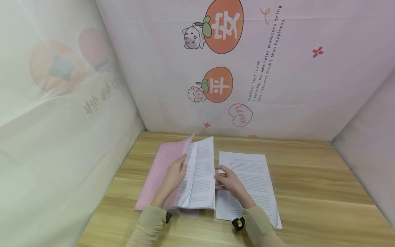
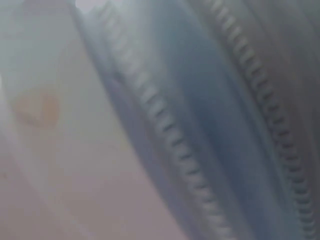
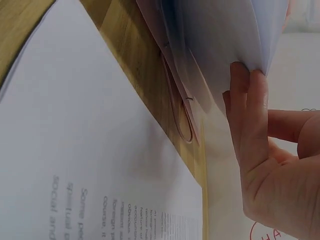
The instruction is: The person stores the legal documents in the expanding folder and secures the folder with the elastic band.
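Beside the pink cover (image 1: 158,168), pages (image 1: 202,175) are pinched by the right hand (image 1: 228,180), seemingly to raise them, the left hand (image 1: 173,175)'s grip unclear.

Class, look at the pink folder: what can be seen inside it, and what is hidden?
Inside the pink folder, printed sheets show rows of small text. Whatever lies beneath their topmost pages is covered.
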A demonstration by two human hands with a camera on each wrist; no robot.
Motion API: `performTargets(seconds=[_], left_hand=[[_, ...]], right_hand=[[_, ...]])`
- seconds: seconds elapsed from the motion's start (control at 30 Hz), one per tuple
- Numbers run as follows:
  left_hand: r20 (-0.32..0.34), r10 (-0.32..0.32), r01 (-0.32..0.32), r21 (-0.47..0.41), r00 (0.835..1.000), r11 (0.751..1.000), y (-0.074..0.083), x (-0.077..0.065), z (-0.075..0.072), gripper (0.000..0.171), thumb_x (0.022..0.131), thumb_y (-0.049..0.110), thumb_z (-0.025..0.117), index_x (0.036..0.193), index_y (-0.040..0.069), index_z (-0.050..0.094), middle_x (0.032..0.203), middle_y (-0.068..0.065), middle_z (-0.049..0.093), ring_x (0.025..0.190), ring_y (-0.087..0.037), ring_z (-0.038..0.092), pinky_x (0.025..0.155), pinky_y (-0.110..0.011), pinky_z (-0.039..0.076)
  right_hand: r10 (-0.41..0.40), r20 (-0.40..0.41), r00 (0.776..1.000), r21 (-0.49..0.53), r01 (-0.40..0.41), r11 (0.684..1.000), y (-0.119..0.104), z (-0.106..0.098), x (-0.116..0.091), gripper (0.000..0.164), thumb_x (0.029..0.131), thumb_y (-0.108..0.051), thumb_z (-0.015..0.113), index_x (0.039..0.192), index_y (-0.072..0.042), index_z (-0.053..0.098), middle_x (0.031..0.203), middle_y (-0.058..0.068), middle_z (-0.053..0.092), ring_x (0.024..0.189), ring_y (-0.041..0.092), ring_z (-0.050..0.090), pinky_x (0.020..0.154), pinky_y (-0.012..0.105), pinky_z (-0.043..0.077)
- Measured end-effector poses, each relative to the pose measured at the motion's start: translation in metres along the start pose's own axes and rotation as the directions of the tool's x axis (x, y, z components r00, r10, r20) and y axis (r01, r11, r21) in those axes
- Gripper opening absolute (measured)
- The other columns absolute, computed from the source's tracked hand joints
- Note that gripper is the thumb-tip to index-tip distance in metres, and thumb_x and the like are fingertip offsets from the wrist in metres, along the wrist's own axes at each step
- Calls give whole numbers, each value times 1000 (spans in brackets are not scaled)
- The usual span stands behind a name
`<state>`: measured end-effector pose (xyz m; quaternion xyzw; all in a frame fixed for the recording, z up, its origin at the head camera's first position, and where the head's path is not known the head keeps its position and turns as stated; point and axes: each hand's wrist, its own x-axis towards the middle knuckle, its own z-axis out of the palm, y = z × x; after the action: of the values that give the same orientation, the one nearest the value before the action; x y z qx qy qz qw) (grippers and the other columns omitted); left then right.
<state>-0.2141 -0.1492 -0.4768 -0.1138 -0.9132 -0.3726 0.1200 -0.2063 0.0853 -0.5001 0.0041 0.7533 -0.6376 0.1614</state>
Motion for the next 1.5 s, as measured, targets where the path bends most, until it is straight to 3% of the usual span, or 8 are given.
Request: performTargets(seconds=[0.23, 0.4, 0.7, 0.87, 1.13, 1.5], left_hand=[[-21, 23, -23, 12, 1000, 1000, -1, 0, 0, 48, 91, 2, 47, 137, -8, 53, 77, -12, 61, 62, -10, 43, 61, -22, 44], [-11, 17, -17, 18, 1000, 1000, -1, 0, 0, 48, 91, 2, 47, 137, -8, 53, 72, -9, 56, 59, -10, 40, 59, -21, 42], [-29, 14, -14, 23, 999, 1000, -2, 1, -1, 49, 90, 2, 47, 137, -8, 53, 76, -12, 61, 64, -12, 45, 62, -22, 43], [-32, 20, -20, 23, 999, 1000, -2, 2, -2, 49, 89, 2, 47, 137, -8, 53, 76, -11, 60, 64, -12, 45, 63, -23, 43], [-10, 14, -14, 9, 1000, 1000, -1, 2, -3, 49, 90, 1, 46, 138, -8, 52, 68, -2, 48, 60, -10, 40, 60, -21, 42], [-21, 27, -27, 11, 999, 1000, -2, 2, -3, 49, 90, 2, 47, 138, -8, 52, 74, -8, 58, 64, -12, 47, 62, -23, 46]], right_hand=[[-22, 33, 999, 0, 22, 1000, -3, 12, 4, 46, 96, -5, 53, 142, -2, 46, 106, 23, 70, 70, 11, 65, 68, 31, 61], [-27, 27, 999, -25, 28, 999, -4, 19, 4, 47, 96, -5, 53, 143, -2, 45, 109, 25, 69, 72, 14, 65, 69, 34, 62], [-19, 14, 1000, -97, 20, 995, -1, 23, 4, 56, 92, -3, 58, 144, 5, 41, 104, 22, 70, 71, 14, 67, 68, 33, 61], [-24, 19, 1000, -85, 25, 996, -1, 27, 7, 57, 90, 0, 60, 144, 5, 41, 105, 22, 70, 68, 14, 67, 69, 35, 62], [-57, 14, 998, -89, 58, 994, -3, 38, 13, 57, 89, 2, 61, 143, 3, 44, 104, 23, 71, 72, 21, 68, 71, 38, 62], [-95, 48, 994, -82, 99, 992, -6, 48, 24, 56, 89, 2, 60, 142, 5, 44, 109, 28, 69, 72, 13, 66, 71, 36, 61]])
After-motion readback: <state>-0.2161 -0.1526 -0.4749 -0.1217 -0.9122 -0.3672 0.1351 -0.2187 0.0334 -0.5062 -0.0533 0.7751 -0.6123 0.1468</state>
